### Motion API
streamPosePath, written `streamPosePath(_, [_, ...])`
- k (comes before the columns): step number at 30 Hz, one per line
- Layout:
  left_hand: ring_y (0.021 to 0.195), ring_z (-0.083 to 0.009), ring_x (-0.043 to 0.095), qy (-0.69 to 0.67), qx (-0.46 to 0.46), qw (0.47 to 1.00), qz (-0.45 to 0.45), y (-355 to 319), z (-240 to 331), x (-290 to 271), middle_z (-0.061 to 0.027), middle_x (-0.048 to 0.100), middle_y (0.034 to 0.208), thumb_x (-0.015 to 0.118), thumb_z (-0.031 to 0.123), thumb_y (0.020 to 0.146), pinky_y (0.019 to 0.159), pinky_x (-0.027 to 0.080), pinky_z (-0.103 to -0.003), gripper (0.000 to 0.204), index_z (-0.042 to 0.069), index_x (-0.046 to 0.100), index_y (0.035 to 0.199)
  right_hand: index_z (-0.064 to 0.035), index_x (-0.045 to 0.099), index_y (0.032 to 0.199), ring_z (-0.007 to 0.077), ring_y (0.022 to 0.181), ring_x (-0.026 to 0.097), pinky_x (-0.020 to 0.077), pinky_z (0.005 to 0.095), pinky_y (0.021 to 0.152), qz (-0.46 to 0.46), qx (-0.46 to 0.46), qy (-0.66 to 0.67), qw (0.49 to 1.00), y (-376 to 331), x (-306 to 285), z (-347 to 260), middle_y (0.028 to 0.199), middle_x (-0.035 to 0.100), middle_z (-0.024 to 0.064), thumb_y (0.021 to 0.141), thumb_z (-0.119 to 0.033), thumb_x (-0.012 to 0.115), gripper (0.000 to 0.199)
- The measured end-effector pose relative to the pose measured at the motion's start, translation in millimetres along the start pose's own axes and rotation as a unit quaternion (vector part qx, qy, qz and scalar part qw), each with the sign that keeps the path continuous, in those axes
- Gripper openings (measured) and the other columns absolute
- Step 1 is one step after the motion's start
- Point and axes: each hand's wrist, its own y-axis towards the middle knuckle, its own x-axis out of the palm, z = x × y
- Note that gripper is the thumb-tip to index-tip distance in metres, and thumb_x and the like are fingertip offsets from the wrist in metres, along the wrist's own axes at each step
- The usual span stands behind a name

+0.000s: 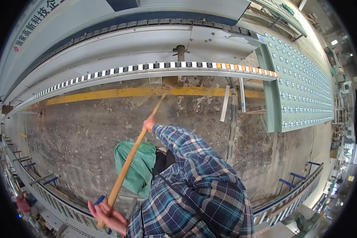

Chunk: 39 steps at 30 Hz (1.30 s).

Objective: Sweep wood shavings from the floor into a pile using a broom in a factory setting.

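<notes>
The right hand (150, 122) is wrapped tight around the long stick (131, 156). The left hand (107, 215) has loose, spread fingers by its top end, not squeezing it. The stick slants over the floor, its low tip by the yellow line (127, 93). With one loose hand, it might swing and bump the rail (202, 71). A foot might trip on the green bag (137, 170) close by. Dark writing (35, 24) and a red mark (16, 49) are on the machine (81, 14).

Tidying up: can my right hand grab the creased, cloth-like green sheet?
Probably not without letting go: your right hand grips a long tan wooden pole crossing in front of the sheet.
</notes>
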Motion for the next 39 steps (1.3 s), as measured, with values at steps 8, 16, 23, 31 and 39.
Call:
streamPosePath(8, [0.051, -0.0104, 0.029, -0.032, 0.120, 0.992, 0.030, -5.0, 86.0, -60.2, -0.0001, 0.025, 0.058, 0.052, 0.005, 0.088, 0.071, 0.051, -0.038, 0.029, 0.008, 0.045, 0.116, -0.0143, -0.026, 0.140, 0.0218, 0.050, 0.055, 0.0514, 0.0375, 0.042, -0.121, -0.045, 0.088, 0.988, -142.7, 18.9, -12.3, 0.077, 0.053, 0.0146, 0.083, 0.002, 0.044, 0.092])
streamPosePath(16, [0.055, -0.0070, 0.034, 0.051, 0.060, 0.997, 0.025, 20.7, 34.3, -6.6, 0.0024, 0.037, 0.063, 0.055, 0.013, 0.091, 0.073, 0.046, -0.023, 0.036, 0.000, 0.046, 0.123, -0.0131, 0.021, 0.119, 0.0272, 0.054, 0.059, 0.0486, 0.0412, 0.040, -0.244, -0.052, 0.162, 0.955, -4.9, 6.5, 68.6, 0.074, 0.052, 0.0131, 0.080, 0.004, 0.049, 0.052])
streamPosePath(23, [0.049, -0.0106, 0.029, -0.110, 0.152, 0.932, -0.310, 48.8, 175.3, -61.4, 0.0018, 0.030, 0.057, 0.035, 0.022, 0.099, 0.063, 0.038, -0.032, 0.019, 0.005, 0.042, 0.105, -0.0312, -0.029, 0.136, 0.0238, 0.063, 0.055, 0.0548, 0.0427, 0.058, -0.199, 0.097, 0.248, 0.943, -195.6, 49.1, 48.7, 0.095, 0.046, 0.0136, 0.090, -0.002, 0.045, 0.092])
streamPosePath(31, [0.050, -0.0095, 0.030, -0.081, 0.013, 0.978, -0.190, 65.9, 72.4, 8.2, -0.0013, 0.031, 0.057, 0.054, 0.002, 0.086, 0.051, 0.036, -0.023, 0.025, -0.001, 0.052, 0.111, -0.0077, 0.031, 0.104, 0.0322, 0.049, 0.055, 0.0501, 0.0481, 0.046, 0.043, 0.055, 0.363, 0.929, -122.1, -101.2, 54.9, 0.078, 0.052, 0.0170, 0.085, -0.005, 0.047, 0.026])
streamPosePath(39, [0.054, -0.0058, 0.033, 0.063, -0.070, 0.969, -0.229, 83.2, 15.8, -7.0, 0.0046, 0.036, 0.064, 0.055, 0.017, 0.093, 0.071, 0.043, -0.027, 0.027, 0.003, 0.050, 0.115, -0.0094, 0.039, 0.099, 0.0283, 0.058, 0.057, 0.0470, 0.0420, 0.049, 0.057, 0.027, 0.276, 0.959, -67.0, -90.3, 117.6, 0.074, 0.052, 0.0142, 0.084, -0.007, 0.045, 0.017])
